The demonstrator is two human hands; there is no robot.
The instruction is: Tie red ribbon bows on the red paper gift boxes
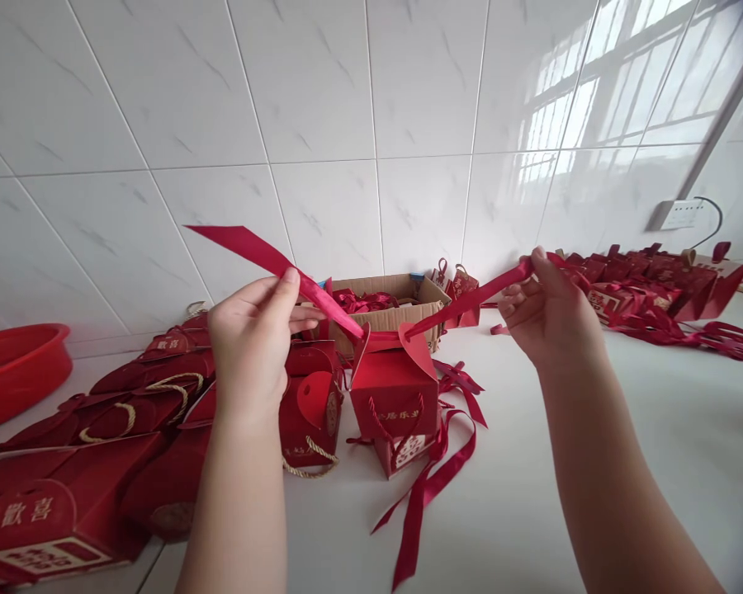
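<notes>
A red gift box with gold characters and a cord handle stands in front of me, its top flaps drawn together. One dark red satin ribbon passes through the flaps and stretches out to both sides. Between thumb and fingers, my left hand pinches the ribbon's left part, and a loose end sticks out beyond it. Up on the right, my right hand grips the other part. More loose ribbon lies on the white counter at the box's right side.
Several red gift boxes with rope handles crowd the left, near a red plastic basin. Behind the middle box sits a cardboard carton of ribbons. Rows of small red bags line the right by a tiled wall.
</notes>
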